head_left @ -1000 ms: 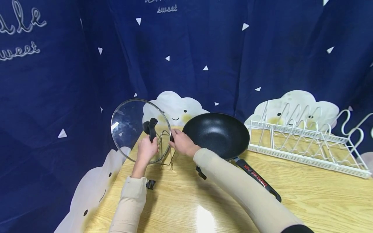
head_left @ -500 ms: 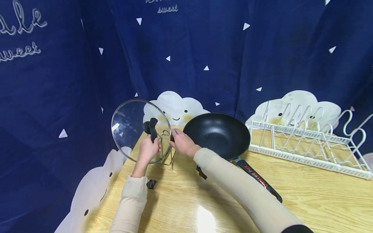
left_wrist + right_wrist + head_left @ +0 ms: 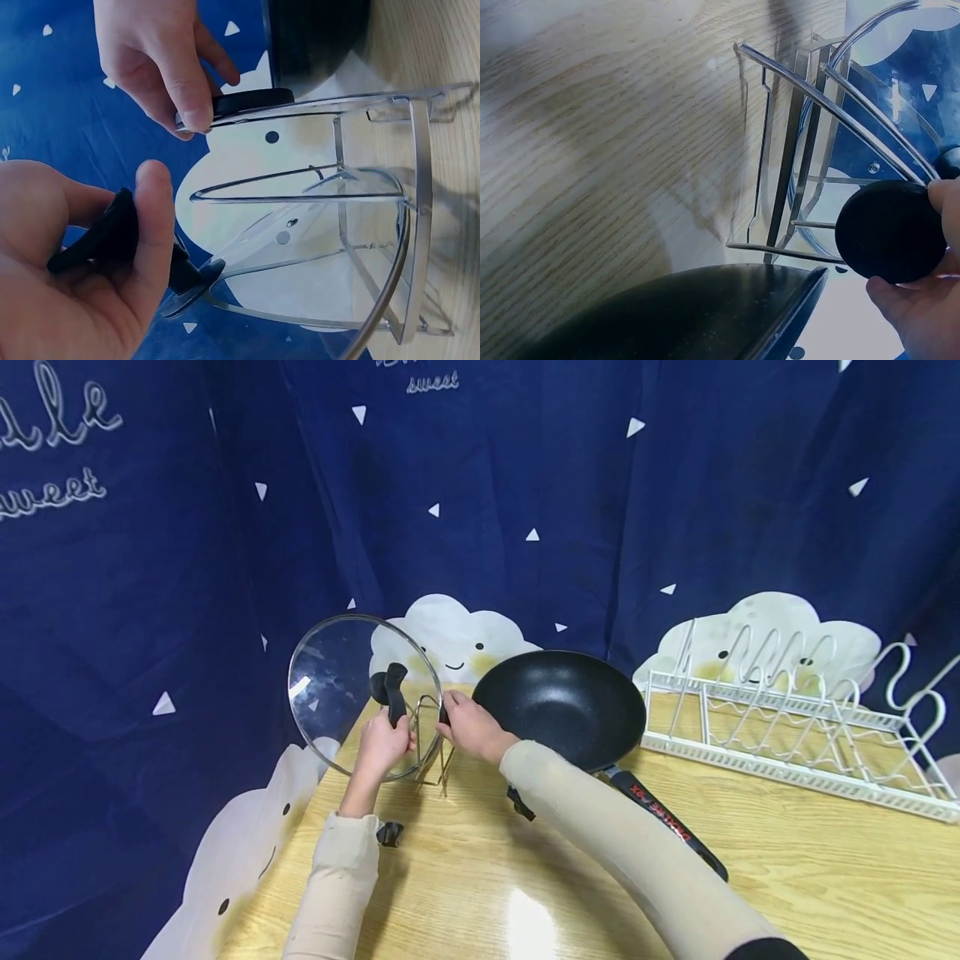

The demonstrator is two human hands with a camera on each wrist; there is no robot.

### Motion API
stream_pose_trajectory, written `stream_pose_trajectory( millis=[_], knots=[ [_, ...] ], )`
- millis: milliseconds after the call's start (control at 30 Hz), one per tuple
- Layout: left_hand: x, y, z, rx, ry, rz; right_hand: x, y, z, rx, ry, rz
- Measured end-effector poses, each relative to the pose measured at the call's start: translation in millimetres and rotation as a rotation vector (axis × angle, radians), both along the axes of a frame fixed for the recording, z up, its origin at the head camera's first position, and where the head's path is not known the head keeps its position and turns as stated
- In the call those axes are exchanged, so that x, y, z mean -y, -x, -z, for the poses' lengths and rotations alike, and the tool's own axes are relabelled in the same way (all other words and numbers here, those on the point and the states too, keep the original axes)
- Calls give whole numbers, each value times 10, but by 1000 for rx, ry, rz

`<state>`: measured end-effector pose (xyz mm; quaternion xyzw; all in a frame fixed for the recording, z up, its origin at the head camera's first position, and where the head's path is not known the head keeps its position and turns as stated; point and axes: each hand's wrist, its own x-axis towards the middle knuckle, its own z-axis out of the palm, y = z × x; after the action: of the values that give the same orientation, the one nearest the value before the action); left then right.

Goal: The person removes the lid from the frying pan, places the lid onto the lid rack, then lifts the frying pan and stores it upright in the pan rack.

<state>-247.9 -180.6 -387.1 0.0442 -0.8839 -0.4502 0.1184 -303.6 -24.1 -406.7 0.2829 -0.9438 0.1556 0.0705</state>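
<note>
My left hand [image 3: 381,745] grips the black handle [image 3: 395,693] of a round glass lid [image 3: 326,664] with a metal rim. The lid stands nearly upright in a small metal wire rack [image 3: 421,187] at the table's left side. On the rack's other side, my right hand [image 3: 472,727] pinches the top of the wire frame beside a round black disc [image 3: 889,232]. In the left wrist view, the handle lies between thumb and fingers, and the lid's lower part sits among the rack's wires.
A black wok [image 3: 558,702] sits right of the wire rack, its long handle [image 3: 663,818] reaching toward the front right. Farther right stands a white dish rack [image 3: 795,778]. Small black pieces [image 3: 389,834] lie on the wooden table [image 3: 465,877]. A blue curtain [image 3: 480,468] hangs behind.
</note>
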Motion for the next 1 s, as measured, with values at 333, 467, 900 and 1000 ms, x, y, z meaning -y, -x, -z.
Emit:
stream_pose_trajectory(
  millis=[333,467,900,1000],
  knots=[
    [35,-7,-43,3,95,-16,-1,12,-49,42,2,17],
    [47,-26,-63,-12,171,-33,2,2,-52,48,-2,14],
    [64,-67,-309,-86,442,-173,-317,-75,-336,-15,-181,-15],
    [71,-64,-386,-144,477,-228,-466,-100,-455,8,-212,-12]
  ],
)
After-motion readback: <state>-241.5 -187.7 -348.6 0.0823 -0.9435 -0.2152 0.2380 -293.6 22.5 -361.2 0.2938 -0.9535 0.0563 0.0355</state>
